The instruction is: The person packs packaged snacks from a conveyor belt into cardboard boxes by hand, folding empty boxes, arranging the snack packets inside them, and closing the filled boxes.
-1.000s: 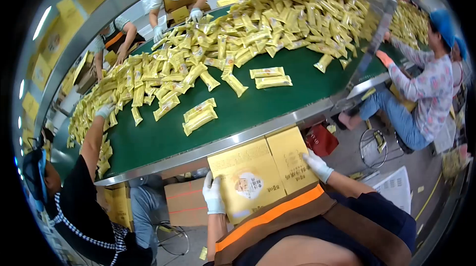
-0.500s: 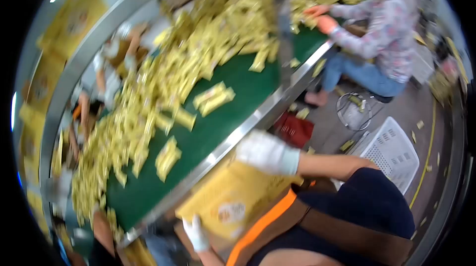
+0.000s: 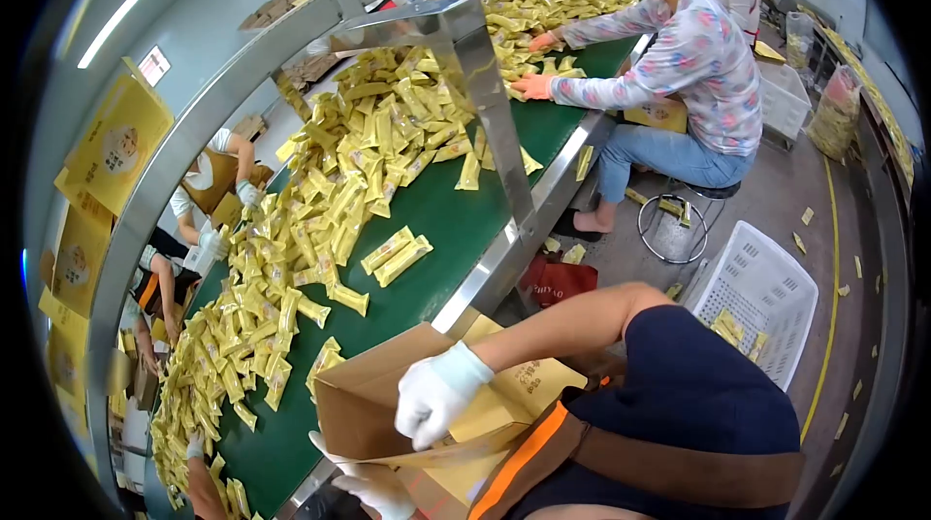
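An open cardboard box (image 3: pixel 373 374), brown inside with yellow outer flaps, sits tilted against my apron at the conveyor's edge. My right hand (image 3: pixel 441 399), in a white glove, is over the box opening with its fingers curled; whatever it may grip is hidden. Under the near left side of the box is my left hand (image 3: pixel 373 486), gloved too, its fingers spread and partly covered by the box. Beyond the box, yellow wrapped packets (image 3: pixel 330 200) lie heaped on the green conveyor belt (image 3: pixel 456 229), and a pair of packets (image 3: pixel 396 256) lies apart from the heap.
A metal post (image 3: pixel 499 122) rises from the conveyor's edge. One co-worker (image 3: pixel 703 74) sits on a stool at the upper right; others stand across the belt, and a forearm (image 3: pixel 202 491) reaches in at lower left. A white crate (image 3: pixel 756 297) and a red bag (image 3: pixel 558 282) are on the floor.
The view has swung to the right. The box, earlier seen as flat yellow panels between my hands, now shows its open inside. My right hand has moved across to the opening, my left beneath it.
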A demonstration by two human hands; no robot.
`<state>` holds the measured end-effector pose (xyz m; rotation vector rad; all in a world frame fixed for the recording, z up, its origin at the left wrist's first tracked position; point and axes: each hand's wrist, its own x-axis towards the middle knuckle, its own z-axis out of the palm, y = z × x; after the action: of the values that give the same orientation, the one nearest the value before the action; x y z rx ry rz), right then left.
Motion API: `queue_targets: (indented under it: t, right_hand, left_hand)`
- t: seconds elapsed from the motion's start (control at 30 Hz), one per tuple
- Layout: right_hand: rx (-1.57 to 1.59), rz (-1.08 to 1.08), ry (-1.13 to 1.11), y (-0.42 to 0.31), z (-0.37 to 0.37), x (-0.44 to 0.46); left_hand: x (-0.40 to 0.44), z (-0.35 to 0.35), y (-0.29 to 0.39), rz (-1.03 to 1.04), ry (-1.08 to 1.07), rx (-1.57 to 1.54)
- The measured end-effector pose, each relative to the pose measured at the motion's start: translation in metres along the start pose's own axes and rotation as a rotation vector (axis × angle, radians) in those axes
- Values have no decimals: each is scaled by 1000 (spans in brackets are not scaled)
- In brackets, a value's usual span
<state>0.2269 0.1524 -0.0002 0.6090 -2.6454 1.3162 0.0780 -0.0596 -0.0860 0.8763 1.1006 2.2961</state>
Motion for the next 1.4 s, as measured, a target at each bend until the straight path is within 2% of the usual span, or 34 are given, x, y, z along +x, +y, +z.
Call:
queue_targets:
  t: [0.03,0.07,0.13,0.2,0.23,0.27,0.3,0.33,0.37,0.43,0.5,0.53,0.6,0.67,0.7,0.73,0.77,0.8,0.83,0.87,0.9,0.93,0.97,1.0,1.03,1.07,1.13,1.17,1.2,1.23,1.27,1.33,1.37,1.4]
  right_hand:
    - [-81,9,-76,9,-1,-1]
    - [-160,18,-148,24,2,-4]
    - [-324,6,-355,67,30,-26]
    - [-399,156,-471,44,37,-39]
    - [-501,8,-309,47,47,-44]
    - [-593,-141,-138,51,55,-46]
    - [-913,-204,147,29,50,-43]
    - [-942,-291,341,13,29,-44]
    - [-971,-217,488,2,15,-45]
    - [-930,-74,618,-8,12,-52]
    - [-786,54,582,-12,24,-69]
    - [-707,92,362,-11,31,-73]
    - [-509,136,233,11,45,-86]
    - [-375,45,467,17,48,-95]
    - [-471,190,278,49,59,-97]
    - [-444,106,446,47,51,-101]
    - [-55,138,558,44,43,-104]
    - [-156,279,647,27,29,-104]
    - [300,364,1028,32,31,-101]
    - [418,375,1222,43,24,-107]
    - [604,481,1363,67,30,-119]
    - [344,670,1098,114,52,-154]
    - [580,842,865,129,78,-167]
    - [939,898,694,121,114,-162]
    - [1164,868,631,108,133,-152]
    - [1228,791,640,92,134,-139]
    - [943,570,674,77,92,-120]
    - [969,349,716,34,54,-95]
    - [966,316,637,11,32,-88]
    - [743,390,445,-4,10,-84]
    - [269,437,268,-15,-12,-78]
    - [-391,464,-180,-37,-27,-49]
    - [-457,387,-312,-34,-18,-41]
    - [-522,306,-446,-30,-5,-34]
  left_hand:
    - [4,23,17,-77,65,115]
    - [1,39,26,-71,157,-57]
    - [18,-19,24,-85,-404,-161]
    - [31,-9,25,-341,-664,-52]
    - [29,26,37,-488,-680,370]
    - [40,56,49,-684,-769,529]
    - [46,64,47,-733,-869,601]
    - [49,66,45,-783,-965,671]
    - [50,65,44,-736,-1047,668]
    - [54,66,44,-639,-1218,659]
    - [55,76,54,-574,-1393,653]
    - [55,88,64,-540,-1479,644]
    - [51,105,79,-684,-1430,868]
    - [50,99,67,-745,-1282,1018]
    - [48,94,56,-504,-1157,1162]
    - [48,87,46,-273,-1020,1308]
    - [57,89,37,59,-959,1463]
    - [62,87,27,394,-882,1599]
    - [59,66,9,229,-807,1558]
    - [58,46,-2,84,-726,1508]
    - [56,35,4,56,-652,1466]
    - [52,23,11,115,-601,1503]
    - [50,11,18,63,-526,1438]
    - [49,0,23,17,-449,1369]
    - [48,-11,25,34,-428,1256]
    - [44,-17,22,75,-298,1097]
    - [20,-28,10,136,-49,787]
    - [6,-32,-7,194,125,619]
    - [-10,-35,-27,125,196,527]
    - [-32,-36,-46,-31,158,399]
    - [-53,-38,-65,-190,139,278]
    - [-102,-102,-152,-311,4,731]
    - [-105,-95,-146,-392,-175,1130]
    - [-89,-57,-105,-529,-495,1701]
